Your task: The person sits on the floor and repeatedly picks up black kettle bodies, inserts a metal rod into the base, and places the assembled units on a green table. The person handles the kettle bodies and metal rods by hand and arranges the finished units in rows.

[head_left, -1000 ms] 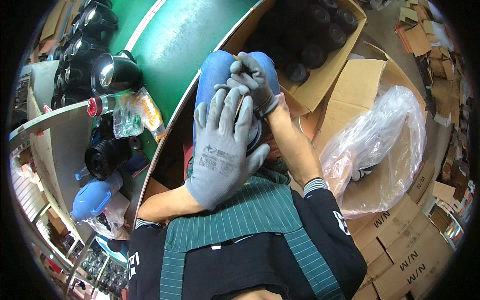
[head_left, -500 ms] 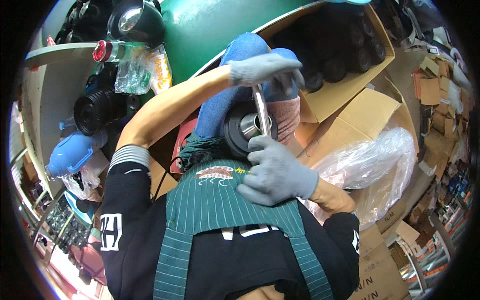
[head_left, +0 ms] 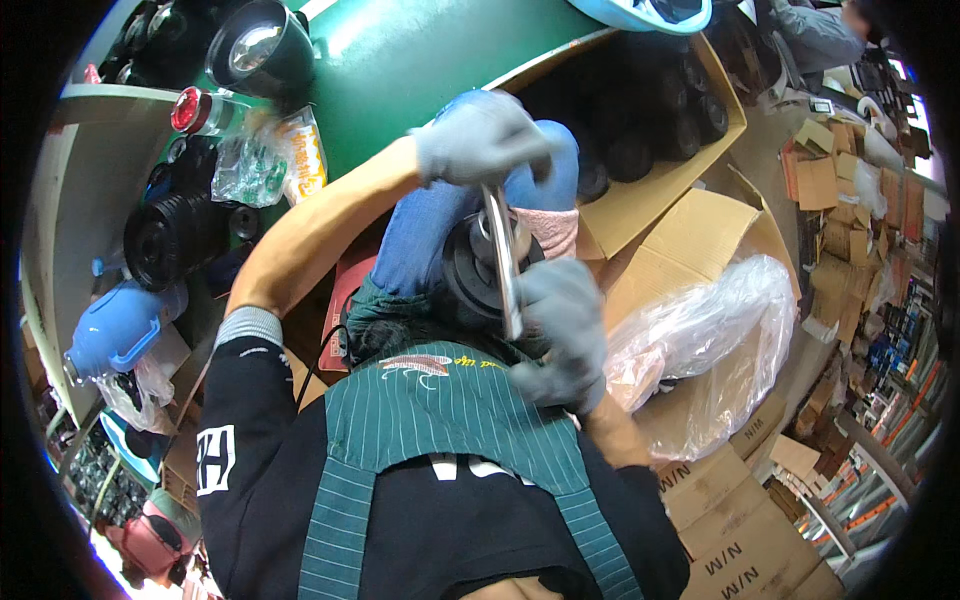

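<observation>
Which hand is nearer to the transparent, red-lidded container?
Left. The left hand is right of the red-lidded container, by the far end of the metal bar; the right hand is farther right, nearer the striped apron.

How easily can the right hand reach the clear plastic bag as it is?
Probably yes: the plastic bag lies beside the right hand, nothing visible between them, though that hand seems occupied at the metal bar.
</observation>
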Available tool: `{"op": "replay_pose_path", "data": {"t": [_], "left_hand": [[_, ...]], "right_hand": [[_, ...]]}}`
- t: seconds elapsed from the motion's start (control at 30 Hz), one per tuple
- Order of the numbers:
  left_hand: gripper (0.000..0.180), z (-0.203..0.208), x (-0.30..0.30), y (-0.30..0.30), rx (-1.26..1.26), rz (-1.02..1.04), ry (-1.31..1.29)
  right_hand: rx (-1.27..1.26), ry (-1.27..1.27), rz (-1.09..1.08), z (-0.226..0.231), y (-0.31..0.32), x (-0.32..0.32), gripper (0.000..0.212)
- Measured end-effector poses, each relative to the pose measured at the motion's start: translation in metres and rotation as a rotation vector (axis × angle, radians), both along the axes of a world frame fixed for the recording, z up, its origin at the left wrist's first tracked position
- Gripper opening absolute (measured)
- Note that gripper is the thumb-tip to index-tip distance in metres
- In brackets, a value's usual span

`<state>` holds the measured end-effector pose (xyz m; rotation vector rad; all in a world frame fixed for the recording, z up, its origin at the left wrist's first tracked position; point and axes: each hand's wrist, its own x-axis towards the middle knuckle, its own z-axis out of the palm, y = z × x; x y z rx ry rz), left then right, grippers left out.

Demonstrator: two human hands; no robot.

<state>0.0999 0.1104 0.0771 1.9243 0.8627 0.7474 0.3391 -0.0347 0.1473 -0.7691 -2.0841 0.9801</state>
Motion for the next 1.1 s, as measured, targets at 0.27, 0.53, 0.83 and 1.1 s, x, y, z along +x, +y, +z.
{"op": "replay_pose_path", "data": {"t": [0.27,0.53,0.83,1.1], "left_hand": [[0.078,-0.076,-0.112,-0.049,-0.133,0.869,0.402],[0.083,-0.094,-0.106,-0.069,0.214,0.964,0.642],[0.103,0.005,-0.108,-0.063,0.699,0.761,0.295],[0.052,0.073,-0.216,0.146,0.503,1.052,0.539]], "right_hand": [[-0.275,-0.394,-0.156,-0.056,-0.012,0.016,0.109],[-0.414,0.082,-0.423,-0.014,0.049,0.020,0.083],[-1.323,0.652,0.004,-0.069,0.220,-0.100,0.080],[0.009,-0.523,-0.369,-0.214,0.363,-0.184,0.075]]}}
